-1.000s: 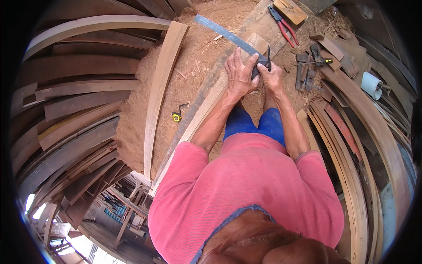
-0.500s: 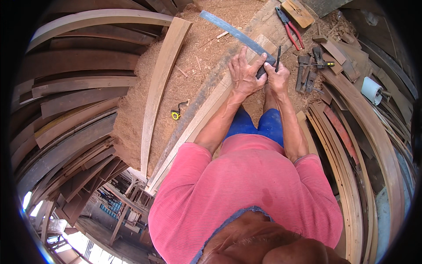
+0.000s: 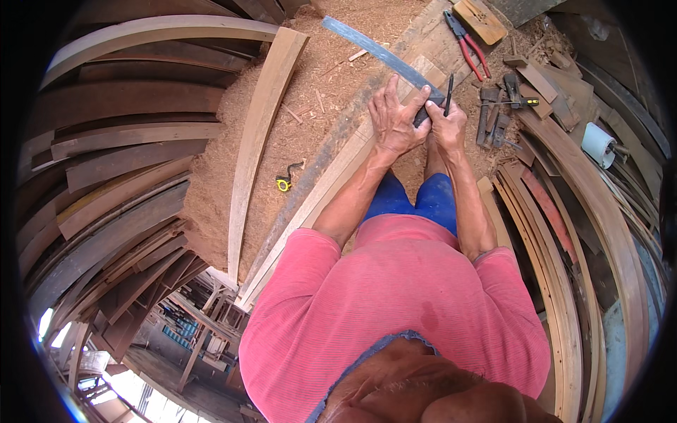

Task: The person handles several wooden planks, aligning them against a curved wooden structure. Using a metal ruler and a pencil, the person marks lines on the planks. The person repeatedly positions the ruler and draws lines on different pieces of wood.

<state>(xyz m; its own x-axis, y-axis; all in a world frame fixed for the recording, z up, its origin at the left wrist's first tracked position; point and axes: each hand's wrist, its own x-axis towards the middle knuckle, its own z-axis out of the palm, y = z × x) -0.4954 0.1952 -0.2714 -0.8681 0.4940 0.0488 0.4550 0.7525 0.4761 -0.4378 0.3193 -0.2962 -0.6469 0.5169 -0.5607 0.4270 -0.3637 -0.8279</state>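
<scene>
A try square with a grey metal blade (image 3: 377,51) and a dark stock lies across a pale wooden board (image 3: 300,224). My left hand (image 3: 395,125) presses over the board, its fingers reaching across the wood while thumb and index finger clasp the stock. Close against it, my right hand (image 3: 447,128) holds a slim black pencil or pen (image 3: 450,88) nearly upright, and its thumb touches the square's stock. The pencil's lower end and much of the stock are hidden by my fingers.
Red-handled pliers (image 3: 468,48) and a wooden block (image 3: 479,21) lie beyond my hands. Hammers (image 3: 486,116) sit to the right. A yellow tape measure (image 3: 283,183) and a curved plank (image 3: 257,141) rest on sawdust at left. Stacked boards (image 3: 134,102) line both sides.
Hands, try square and pencil keep practically the same places. The whole view has shifted very slightly.
</scene>
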